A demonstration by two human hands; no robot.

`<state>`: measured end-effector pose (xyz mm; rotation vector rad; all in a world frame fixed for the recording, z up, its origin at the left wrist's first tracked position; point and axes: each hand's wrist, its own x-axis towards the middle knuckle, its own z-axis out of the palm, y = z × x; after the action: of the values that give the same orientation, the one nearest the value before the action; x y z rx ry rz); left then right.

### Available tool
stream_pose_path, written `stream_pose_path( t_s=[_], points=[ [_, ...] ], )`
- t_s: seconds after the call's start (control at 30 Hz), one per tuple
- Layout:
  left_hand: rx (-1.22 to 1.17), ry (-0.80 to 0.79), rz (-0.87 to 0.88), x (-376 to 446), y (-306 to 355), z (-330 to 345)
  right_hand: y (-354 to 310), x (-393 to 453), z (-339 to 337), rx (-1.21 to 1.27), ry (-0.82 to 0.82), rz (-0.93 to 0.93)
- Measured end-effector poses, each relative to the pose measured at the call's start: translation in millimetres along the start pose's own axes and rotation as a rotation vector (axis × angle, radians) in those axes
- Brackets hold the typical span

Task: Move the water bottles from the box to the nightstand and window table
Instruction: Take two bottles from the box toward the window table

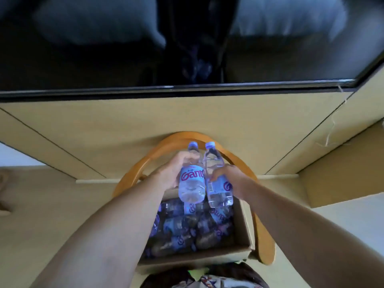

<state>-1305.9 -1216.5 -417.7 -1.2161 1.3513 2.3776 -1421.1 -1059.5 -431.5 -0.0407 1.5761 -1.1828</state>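
I hold two clear water bottles with pale blue caps above an open cardboard box (243,225). My left hand (172,171) grips the left bottle (192,183), whose blue label with red lettering faces me. My right hand (230,177) grips the right bottle (217,183) around its middle. Both bottles tilt away from me, caps pointing forward, and their sides almost touch. Inside the box, several more bottles (187,229) lie on their sides in shadow.
The box rests on a chair with a curved orange wooden frame (264,225). Beyond it a beige wooden panel (124,125) runs under a big dark television screen (104,59). A thin white cable (332,125) hangs at the right.
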Motion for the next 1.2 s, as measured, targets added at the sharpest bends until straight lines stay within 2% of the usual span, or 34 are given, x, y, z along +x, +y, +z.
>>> stream_pose_path(
  t_s=[0.1,0.17,0.3,0.5,0.9,1.0,1.2],
  points=[
    [0.017,-0.116,0.053,1,28,15,-20,-18,-2,0.203,-0.041,-0.092],
    [0.091,-0.162,0.042,-1,44,28,-26,-31,-3,0.284,0.029,-0.146],
    [0.250,-0.242,0.043,-7,58,58,-24,-70,-8,0.336,0.283,-0.218],
    [0.400,-0.418,0.067,-21,46,136,20,-149,-35,0.458,0.655,-0.250],
    [0.745,-0.870,0.115,-136,-72,348,162,-347,-110,0.786,1.091,-0.447],
    [0.817,-0.961,0.119,-179,-118,405,207,-404,-129,0.813,1.149,-0.499],
    [0.955,-1.188,0.006,-258,-226,507,295,-516,-167,0.935,1.207,-0.568]
  ],
)
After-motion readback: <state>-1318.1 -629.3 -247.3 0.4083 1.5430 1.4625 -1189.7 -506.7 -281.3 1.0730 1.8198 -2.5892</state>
